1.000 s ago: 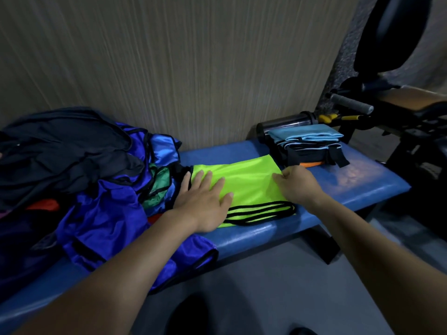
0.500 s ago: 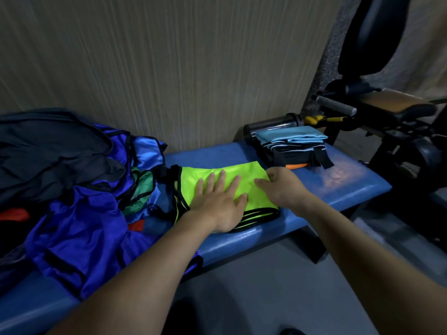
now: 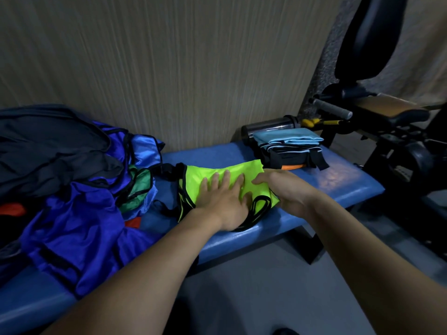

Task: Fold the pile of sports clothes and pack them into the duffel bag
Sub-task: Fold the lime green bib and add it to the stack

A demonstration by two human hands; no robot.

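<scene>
Dim, bluish indoor light, soft shadows, slight motion blur, wide-angle bending toward the edges.

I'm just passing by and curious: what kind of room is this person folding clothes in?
Probably a gym or changing area. A blue padded bench holds bright sports bibs, such as the neon-yellow bib with black trim, and a black exercise machine with a padded seat stands at the right.

No readable text, label, brand, number or sign on any item in view.
</scene>
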